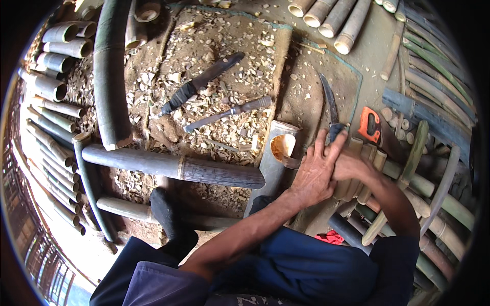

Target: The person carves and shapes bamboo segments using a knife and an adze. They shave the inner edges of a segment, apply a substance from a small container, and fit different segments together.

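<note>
In front of me, my left hand [313,176] has its fingers stretched forward and its back facing up. It overlaps my right hand [348,164], whose fingers are mostly hidden; what they close on cannot be made out. A short bent metal blade [291,162] shows at the left hand's edge, by the pale hollow mouth of a bamboo tube [265,166]. Just beyond the left fingertips is a curved knife [329,97] with a dark wrapped handle; whether a finger touches it is unclear.
Wood chips cover sacking [229,41] holding a wide knife [204,81] and a chisel-like tool [227,113]. A dark bamboo pole [173,164] lies across a frame at left. An orange-handled saw [369,125] is right of my hands. Bamboo pieces [58,71] are stacked around.
</note>
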Tool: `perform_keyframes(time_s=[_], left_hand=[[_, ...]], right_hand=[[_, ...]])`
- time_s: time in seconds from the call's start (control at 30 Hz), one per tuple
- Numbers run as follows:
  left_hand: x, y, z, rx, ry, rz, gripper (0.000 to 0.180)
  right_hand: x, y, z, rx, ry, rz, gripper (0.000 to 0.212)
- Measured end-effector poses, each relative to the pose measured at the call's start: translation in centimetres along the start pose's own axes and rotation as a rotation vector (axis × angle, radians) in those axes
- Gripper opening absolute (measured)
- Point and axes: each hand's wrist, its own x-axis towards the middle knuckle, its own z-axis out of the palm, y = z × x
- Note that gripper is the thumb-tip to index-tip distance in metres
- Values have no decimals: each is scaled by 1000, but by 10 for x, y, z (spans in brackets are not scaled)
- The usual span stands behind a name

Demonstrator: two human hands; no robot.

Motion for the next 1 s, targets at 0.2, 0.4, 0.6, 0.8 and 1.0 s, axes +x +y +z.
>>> perform_keyframes(time_s=[0.2, 0.4, 0.6, 0.8, 1.0], left_hand=[[-9, -7, -9, 80, -283, 24, 125], [-9, -28, -34, 78, -708, 34, 125], [4, -12, -50, 256, -865, -25, 106], [-23, -6, -16, 122, -297, 55, 104], [-8, -21, -53, 203, -840, -6, 111]], right_hand=[[-13, -48, 19, 574, -30, 370, 55], [-9, -72, 111, 741, 108, 261, 69], [-13, -45, 152, 491, 413, 13, 60], [-18, -41, 74, 380, -19, 284, 59], [-7, -96, 121, 890, 238, 452, 76]])
